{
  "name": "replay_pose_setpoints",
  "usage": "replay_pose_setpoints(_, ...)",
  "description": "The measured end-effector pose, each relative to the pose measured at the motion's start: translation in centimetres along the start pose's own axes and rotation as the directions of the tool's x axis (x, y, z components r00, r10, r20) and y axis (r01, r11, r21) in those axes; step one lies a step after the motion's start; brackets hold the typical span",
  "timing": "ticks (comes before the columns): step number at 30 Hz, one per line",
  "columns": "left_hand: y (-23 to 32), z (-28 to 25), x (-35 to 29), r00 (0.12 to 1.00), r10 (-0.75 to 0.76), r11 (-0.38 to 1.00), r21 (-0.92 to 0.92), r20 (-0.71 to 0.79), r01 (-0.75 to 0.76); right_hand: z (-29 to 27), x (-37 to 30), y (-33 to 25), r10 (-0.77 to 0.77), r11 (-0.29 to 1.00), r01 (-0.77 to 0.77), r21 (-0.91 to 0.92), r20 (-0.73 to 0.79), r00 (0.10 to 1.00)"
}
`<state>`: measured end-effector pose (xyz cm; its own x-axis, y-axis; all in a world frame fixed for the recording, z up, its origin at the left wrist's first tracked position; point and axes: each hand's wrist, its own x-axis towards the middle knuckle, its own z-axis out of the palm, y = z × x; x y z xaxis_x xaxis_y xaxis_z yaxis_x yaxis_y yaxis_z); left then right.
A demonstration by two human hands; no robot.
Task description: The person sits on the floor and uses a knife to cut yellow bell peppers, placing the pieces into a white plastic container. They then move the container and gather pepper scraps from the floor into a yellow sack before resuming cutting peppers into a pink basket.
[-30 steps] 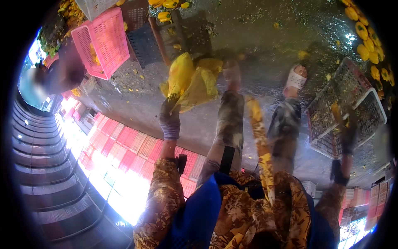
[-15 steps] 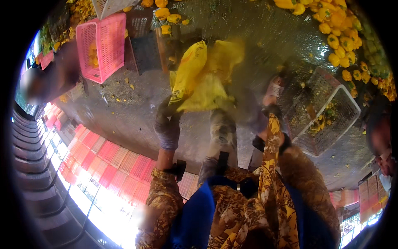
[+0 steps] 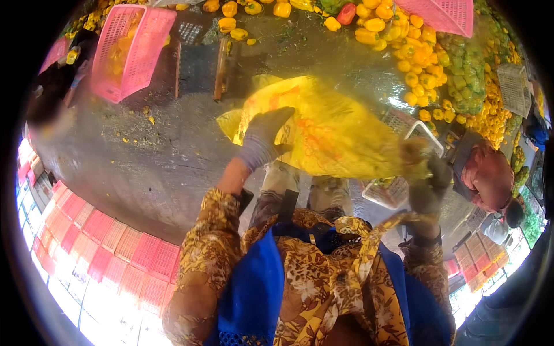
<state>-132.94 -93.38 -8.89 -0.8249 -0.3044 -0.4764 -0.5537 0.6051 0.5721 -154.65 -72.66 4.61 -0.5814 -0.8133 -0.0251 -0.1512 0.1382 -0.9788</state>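
A large yellow plastic bag with reddish print is stretched sideways in front of my legs, its right part smeared by motion. My left hand, in a grey glove, is closed on the bag's left side. At the bag's right end my right hand, in a dark glove, is closed around the gathered plastic, slightly blurred. Behind that end is a white slatted crate, partly covered by the bag. Whether the bag holds anything cannot be made out.
Yellow bell peppers lie heaped at the far right, beside a net sack of green produce. A pink crate with peppers stands far left. One person bends at the right, another at the left. Pink crates line the left.
The bag has gone from hanging between my hands, bunched up, to spread wide toward the right. My right hand has moved out to the right with its end. The view has shifted too.
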Motion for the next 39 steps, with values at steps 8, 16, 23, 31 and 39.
replay_pose_setpoints(8,-8.3,7.5,2.5,0.885,-0.456,0.89,0.061,0.095,0.452,-5.8,-2.7,-4.6,0.072,0.986,0.004,0.168,-0.441,0.895)
replay_pose_setpoints(16,-4.5,3.7,14.7,0.945,-0.227,0.972,0.006,-0.234,0.235,-5.9,-4.6,-6.5,-0.235,0.956,0.253,0.145,-0.131,0.963)
replay_pose_setpoints(23,10.1,3.5,21.0,0.854,0.505,0.862,0.125,-0.122,-0.491,-8.4,-6.4,-6.4,-0.136,0.99,0.136,0.033,0.012,0.991)
replay_pose_setpoints(31,4.0,3.6,14.4,0.974,0.112,0.945,0.281,0.199,-0.166,-16.9,-12.7,-2.8,0.358,0.884,-0.432,-0.179,-0.337,0.871)
replay_pose_setpoints(39,-3.5,9.9,4.3,0.662,0.205,0.518,0.494,0.721,-0.698,-19.9,-15.1,3.0,0.453,0.882,-0.465,0.072,-0.399,0.797)
